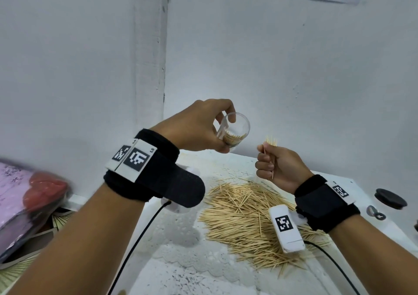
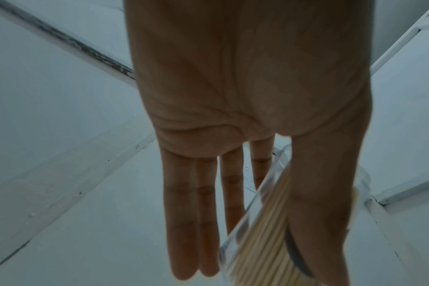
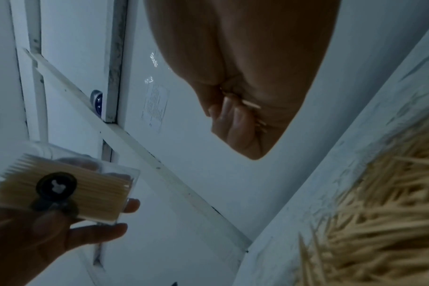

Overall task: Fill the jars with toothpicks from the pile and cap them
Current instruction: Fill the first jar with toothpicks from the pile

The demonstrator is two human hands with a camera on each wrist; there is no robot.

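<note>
My left hand (image 1: 227, 134) holds a clear jar (image 1: 239, 128) up above the table's far edge, tilted with its mouth toward my right hand. Toothpicks lie packed in the jar's lower side (image 2: 262, 222). My right hand (image 1: 264, 159), just right of the jar and slightly lower, grips a small bundle of toothpicks (image 1: 271, 142) in a fist, tips pointing up. In the right wrist view the bundle's lower ends (image 3: 254, 105) poke out under the curled fingers, and the jar (image 3: 69, 191) shows at lower left. The loose toothpick pile (image 1: 255, 217) lies on the table below both hands.
A black round lid (image 1: 390, 198) lies on the white table (image 1: 181, 238) at the right edge, with a small metal ring (image 1: 375, 213) beside it. A pink bag with something red (image 1: 34, 195) sits off the table's left side. White walls stand close behind.
</note>
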